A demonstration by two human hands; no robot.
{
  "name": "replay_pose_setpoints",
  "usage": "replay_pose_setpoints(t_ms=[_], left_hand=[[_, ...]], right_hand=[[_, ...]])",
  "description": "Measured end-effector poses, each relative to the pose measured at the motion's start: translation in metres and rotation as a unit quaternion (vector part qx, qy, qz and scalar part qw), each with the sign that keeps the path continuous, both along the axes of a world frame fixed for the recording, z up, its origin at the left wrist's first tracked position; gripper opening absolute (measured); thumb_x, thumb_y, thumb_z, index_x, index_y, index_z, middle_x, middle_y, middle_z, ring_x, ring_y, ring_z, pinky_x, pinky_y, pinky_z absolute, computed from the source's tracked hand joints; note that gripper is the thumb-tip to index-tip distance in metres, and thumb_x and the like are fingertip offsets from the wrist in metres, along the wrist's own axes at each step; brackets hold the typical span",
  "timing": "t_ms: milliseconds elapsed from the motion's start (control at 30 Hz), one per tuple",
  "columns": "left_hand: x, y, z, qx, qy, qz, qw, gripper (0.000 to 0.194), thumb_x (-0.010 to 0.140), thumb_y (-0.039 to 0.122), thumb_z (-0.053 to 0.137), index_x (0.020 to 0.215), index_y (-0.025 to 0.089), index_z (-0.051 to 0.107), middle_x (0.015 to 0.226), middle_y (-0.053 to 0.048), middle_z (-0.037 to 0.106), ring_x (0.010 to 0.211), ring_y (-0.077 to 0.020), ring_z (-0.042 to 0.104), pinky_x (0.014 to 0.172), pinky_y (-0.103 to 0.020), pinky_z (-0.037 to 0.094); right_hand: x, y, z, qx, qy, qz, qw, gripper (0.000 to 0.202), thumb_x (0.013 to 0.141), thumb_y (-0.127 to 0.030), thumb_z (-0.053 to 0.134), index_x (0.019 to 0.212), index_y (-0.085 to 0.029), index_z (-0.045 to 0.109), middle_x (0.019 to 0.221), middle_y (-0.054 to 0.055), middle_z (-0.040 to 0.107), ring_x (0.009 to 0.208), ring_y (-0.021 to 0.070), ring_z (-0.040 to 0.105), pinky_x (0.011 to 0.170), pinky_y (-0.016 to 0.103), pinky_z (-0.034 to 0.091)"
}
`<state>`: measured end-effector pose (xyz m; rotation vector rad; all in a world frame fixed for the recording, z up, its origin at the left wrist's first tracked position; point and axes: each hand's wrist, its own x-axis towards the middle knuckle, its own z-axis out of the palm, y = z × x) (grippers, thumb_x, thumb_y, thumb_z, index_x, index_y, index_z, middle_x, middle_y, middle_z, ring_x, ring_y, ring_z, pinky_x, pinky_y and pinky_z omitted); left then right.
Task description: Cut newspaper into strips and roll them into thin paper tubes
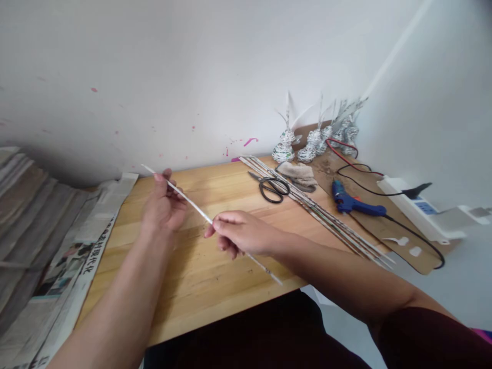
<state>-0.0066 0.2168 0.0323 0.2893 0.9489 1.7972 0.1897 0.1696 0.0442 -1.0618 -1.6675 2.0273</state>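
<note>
A thin white rolled-paper stick (pixel 190 203) slants above the wooden table, its far end up to the left and its near end down to the right. Close to the far end, my left hand (pixel 165 202) holds it between thumb and curled fingers, palm partly turned up. My right hand (pixel 240 231) pinches the same stick around its middle, between thumb and forefinger. Several more rolled-paper sticks (pixel 319 212) lie in a bundle to the right. Black-handled scissors (pixel 273 188) rest against that bundle, beyond my right hand.
Stacked newspapers (pixel 26 205) line the left side of the wooden table (pixel 184 302). At right are a blue glue gun (pixel 355 205), a brown board (pixel 407 259), a white power strip (pixel 411 207) and cords. Woven paper gourd shapes (pixel 283 148) and a grey cloth (pixel 300 175) sit at the back.
</note>
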Motion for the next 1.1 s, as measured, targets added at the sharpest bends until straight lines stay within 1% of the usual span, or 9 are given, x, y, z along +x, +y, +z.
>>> replay_pose_setpoints(t_ms=[67,133,300,500,600,733,900,1000,1100], left_hand=[[0.003,-0.001,-0.001,-0.015,-0.001,-0.023,1.0,0.031,0.099,0.041,0.05,0.087,0.019,0.068,0.057,0.005,0.052,0.044,-0.004,0.048,0.043,-0.014,0.042],[0.009,-0.004,-0.002,-0.044,0.013,-0.066,0.997,0.024,0.097,0.037,0.056,0.091,0.018,0.07,0.065,0.003,0.058,0.048,-0.005,0.053,0.044,-0.015,0.044],[0.019,-0.012,-0.006,-0.073,0.062,-0.123,0.988,0.014,0.093,0.015,0.057,0.1,0.016,0.069,0.069,0.002,0.06,0.05,-0.0051,0.055,0.043,-0.014,0.044],[0.018,-0.01,-0.013,-0.076,0.108,-0.137,0.982,0.014,0.092,0.013,0.056,0.098,0.015,0.068,0.07,0.003,0.059,0.05,-0.0047,0.054,0.044,-0.013,0.044],[0.017,-0.011,-0.017,-0.066,0.124,-0.162,0.977,0.013,0.088,0.011,0.061,0.098,0.015,0.069,0.072,0.002,0.06,0.052,-0.0055,0.054,0.045,-0.014,0.046],[0.018,-0.011,-0.02,-0.068,0.151,-0.164,0.972,0.012,0.085,0.012,0.065,0.095,0.015,0.072,0.071,0.001,0.061,0.054,-0.0058,0.054,0.045,-0.014,0.047],[0.023,-0.012,-0.021,-0.056,0.155,-0.144,0.976,0.011,0.079,0.018,0.074,0.089,0.015,0.072,0.07,0.001,0.063,0.054,-0.005,0.053,0.047,-0.013,0.046],[0.026,-0.013,-0.02,-0.04,0.156,-0.135,0.978,0.025,0.068,0.026,0.085,0.084,0.014,0.069,0.07,0.002,0.065,0.052,-0.0039,0.052,0.047,-0.013,0.044],[0.028,-0.013,-0.019,-0.026,0.171,-0.125,0.977,0.042,0.056,0.038,0.091,0.078,0.014,0.064,0.068,0.002,0.065,0.05,-0.0036,0.05,0.046,-0.014,0.041]], right_hand=[[0.009,-0.01,0.004,0.047,-0.027,0.006,0.999,0.025,0.102,-0.029,0.042,0.094,-0.019,0.064,0.066,-0.003,0.056,0.046,0.0083,0.05,0.046,0.023,0.04],[0.026,-0.017,0.007,0.145,-0.07,-0.013,0.987,0.021,0.098,-0.03,0.049,0.093,-0.019,0.066,0.067,-0.002,0.06,0.05,0.0095,0.05,0.049,0.023,0.038],[0.088,-0.006,0.012,0.394,-0.247,-0.098,0.88,0.023,0.096,-0.032,0.053,0.088,-0.019,0.071,0.067,0.001,0.063,0.061,0.0139,0.053,0.06,0.027,0.034],[0.139,0.031,0.002,0.469,-0.471,-0.131,0.736,0.029,0.098,-0.028,0.045,0.084,-0.018,0.068,0.079,0.008,0.07,0.074,0.021,0.06,0.063,0.03,0.031],[0.146,0.04,-0.005,0.455,-0.547,-0.132,0.69,0.027,0.098,-0.025,0.042,0.094,-0.018,0.069,0.096,0.012,0.072,0.085,0.0243,0.063,0.067,0.031,0.035],[0.146,0.041,-0.009,0.462,-0.563,-0.152,0.668,0.028,0.098,-0.025,0.044,0.111,-0.016,0.067,0.112,0.014,0.069,0.095,0.0259,0.063,0.075,0.033,0.041],[0.141,0.032,-0.008,0.507,-0.532,-0.16,0.659,0.027,0.096,-0.026,0.05,0.114,-0.013,0.067,0.115,0.017,0.067,0.107,0.0292,0.058,0.091,0.037,0.04],[0.125,0.027,-0.005,0.535,-0.472,-0.173,0.679,0.029,0.096,-0.03,0.053,0.114,-0.014,0.069,0.11,0.015,0.069,0.106,0.0289,0.059,0.094,0.037,0.04],[0.088,0.018,-0.002,0.548,-0.371,-0.164,0.731,0.028,0.096,-0.028,0.054,0.113,-0.014,0.07,0.107,0.012,0.071,0.1,0.0251,0.062,0.089,0.033,0.043]])
